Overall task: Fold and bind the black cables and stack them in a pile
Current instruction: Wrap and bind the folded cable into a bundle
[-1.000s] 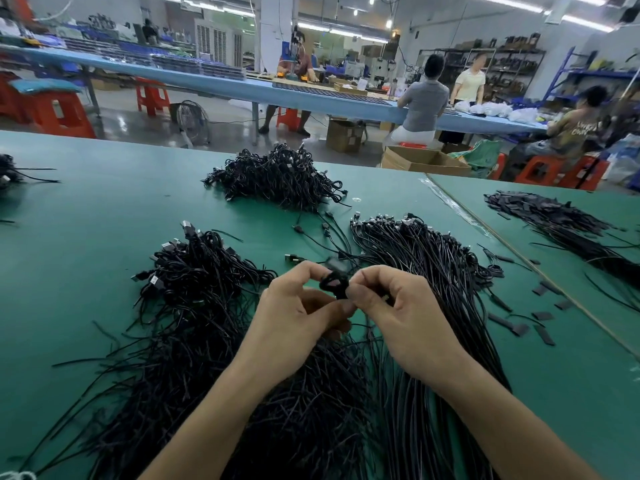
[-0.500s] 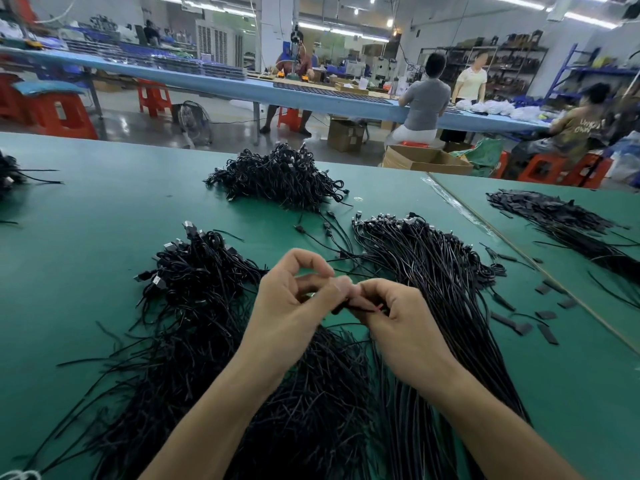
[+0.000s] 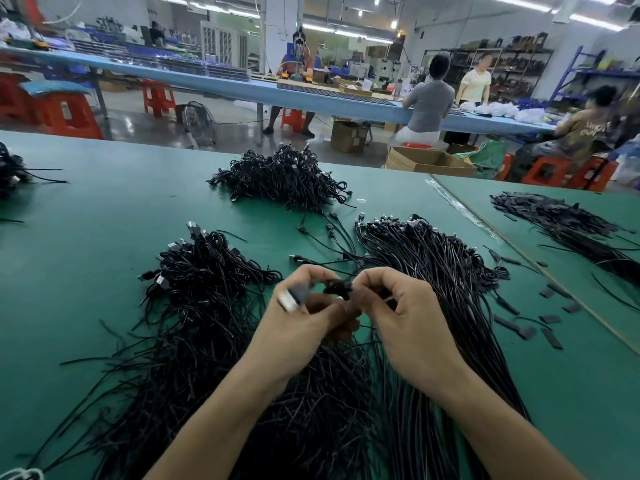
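Observation:
Over the green table (image 3: 104, 220), my left hand (image 3: 298, 327) and my right hand (image 3: 412, 320) meet around one small folded black cable (image 3: 337, 288). Both pinch it with curled fingers, and its silver plug (image 3: 291, 299) sticks out blurred beside my left fingers. Below and left of the hands spreads a loose heap of black cables (image 3: 194, 306). A long straight bunch of cables (image 3: 433, 271) runs under my right hand. Further back lies a pile of bound cables (image 3: 284, 178).
Short black strips (image 3: 519, 327) lie scattered to the right, near a seam in the table. Another dark cable bunch (image 3: 571, 230) is on the right table section, and some cables (image 3: 10, 171) at the far left edge. People work at a blue bench behind.
The hands stayed together at the same spot. The cable's silver plug has swung out to the left of my left fingers, and the small black bundle shows again between the fingertips.

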Available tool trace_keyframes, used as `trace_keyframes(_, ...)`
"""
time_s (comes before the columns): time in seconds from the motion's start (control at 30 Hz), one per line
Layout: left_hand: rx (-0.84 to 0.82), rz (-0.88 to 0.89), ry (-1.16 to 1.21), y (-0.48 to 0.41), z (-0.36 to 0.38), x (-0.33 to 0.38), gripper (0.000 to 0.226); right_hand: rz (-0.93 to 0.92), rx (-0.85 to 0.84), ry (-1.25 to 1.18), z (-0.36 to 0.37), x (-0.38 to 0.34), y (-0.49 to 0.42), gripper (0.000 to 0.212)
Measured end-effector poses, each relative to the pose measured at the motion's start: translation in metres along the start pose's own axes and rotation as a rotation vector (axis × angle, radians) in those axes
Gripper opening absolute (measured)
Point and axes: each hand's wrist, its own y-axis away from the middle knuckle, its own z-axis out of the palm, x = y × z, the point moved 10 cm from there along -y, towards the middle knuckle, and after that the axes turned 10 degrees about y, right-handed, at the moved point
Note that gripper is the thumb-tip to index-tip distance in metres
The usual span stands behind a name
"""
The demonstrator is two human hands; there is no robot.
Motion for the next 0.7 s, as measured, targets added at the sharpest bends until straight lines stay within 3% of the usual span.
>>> trace_keyframes(0.2,0.081,-0.069,0.264,-0.003,-0.009,-0.002,0.015,-0.006,-0.023,0.028,0.005,-0.001,0.002,0.017)
trace_keyframes(0.27,0.087,0.026,0.131,-0.003,-0.011,0.005,0.015,0.007,-0.041,0.028,0.007,0.002,0.003,0.016)
trace_keyframes(0.37,0.046,0.139,0.005,-0.002,-0.008,0.013,0.042,0.028,-0.054,0.026,0.007,0.007,0.002,0.017)
trace_keyframes(0.47,-0.004,0.196,-0.144,-0.003,-0.005,0.021,0.051,0.064,-0.088,-0.007,0.008,0.015,0.000,0.020)
trace_keyframes(0.7,-0.009,0.474,-0.693,0.004,-0.007,0.048,0.030,0.223,-0.126,-0.230,0.028,0.040,0.001,0.014)
